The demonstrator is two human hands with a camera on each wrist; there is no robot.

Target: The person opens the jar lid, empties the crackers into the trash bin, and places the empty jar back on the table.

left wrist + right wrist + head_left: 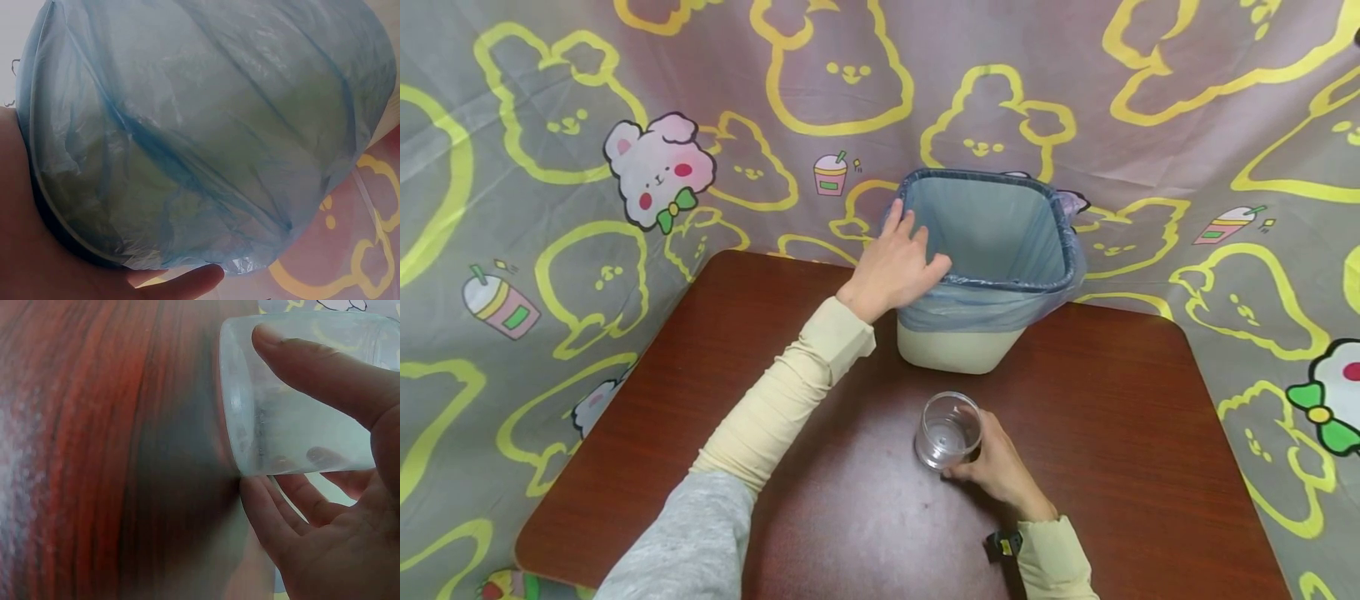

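Note:
A white trash bin (951,350) stands upright at the back of the table, lined with a translucent blue trash bag (992,308) folded over its rim. My left hand (901,265) rests at the bin's left rim, fingers spread and fairly straight. In the left wrist view the bag (206,125) fills most of the picture, with the hand (75,250) along its edge. My right hand (1000,467) holds a clear glass cup (950,433) upright in front of the bin. The right wrist view shows thumb and fingers on opposite sides of the cup (300,419), its base at or just above the tabletop.
The dark reddish-brown wooden table (1120,467) has rounded corners. Behind it and on both sides hangs a cartoon-printed curtain (737,67), close to the bin's back. A small black device (1003,546) sits at my right wrist.

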